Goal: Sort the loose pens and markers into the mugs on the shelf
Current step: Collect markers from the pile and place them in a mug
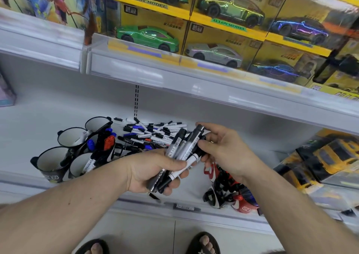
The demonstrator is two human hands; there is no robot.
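Both of my forearms reach in over the front edge of the white shelf [48,117], and below them my feet in dark sandals [203,243] stand on the floor. Across the upper shelf stand yellow boxed model cars [223,39], and more yellow toy boxes [330,156] lie at the right end of the lower shelf. Toward the left front corner sit the black mugs [52,162], white inside, clustered together; some hold markers with blue, red or black caps, while the rearmost one looks bare from here. Just behind my hands, near the back of the shelf at its middle, lies the pile of loose pens and markers [153,134]. Red, black and white toys [229,193] lie at the front edge under my right wrist. My left hand [153,173] grips a bundle of black markers [181,152], fingers curled round the barrels, caps pointing up and back. My right hand [223,148] pinches the top marker of that bundle between thumb and fingers.
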